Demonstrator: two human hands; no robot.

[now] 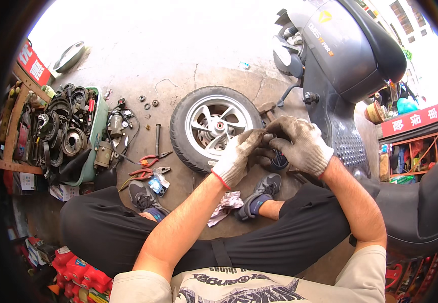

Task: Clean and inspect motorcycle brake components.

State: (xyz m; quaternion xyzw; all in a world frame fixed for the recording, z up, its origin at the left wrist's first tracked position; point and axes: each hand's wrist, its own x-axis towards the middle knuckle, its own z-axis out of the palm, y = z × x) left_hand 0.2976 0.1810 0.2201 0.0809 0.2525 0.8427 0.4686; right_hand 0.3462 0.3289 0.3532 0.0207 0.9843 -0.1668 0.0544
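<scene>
My left hand (238, 155) and my right hand (304, 144) meet over the near right side of a scooter wheel (214, 127), both in soiled white work gloves. Fingers on each hand are curled in around something small and dark, mostly hidden by the gloves. Just below them shows a dark blue, rounded thing (278, 160) whose kind I cannot tell. The wheel lies flat on the floor, black tyre around silver spokes and a hub. Left of it are a long bolt-like rod (157, 140) and two red-handled pliers (150, 160), (143, 173).
A grey scooter (337, 48) stands close on the right. At left, a green tub (93, 129) holds many metal brake parts, with a small motor-like part (117, 123) beside it. Black rings (147, 106), a blue packet (159, 185) and crumpled paper (225, 206) lie on the floor.
</scene>
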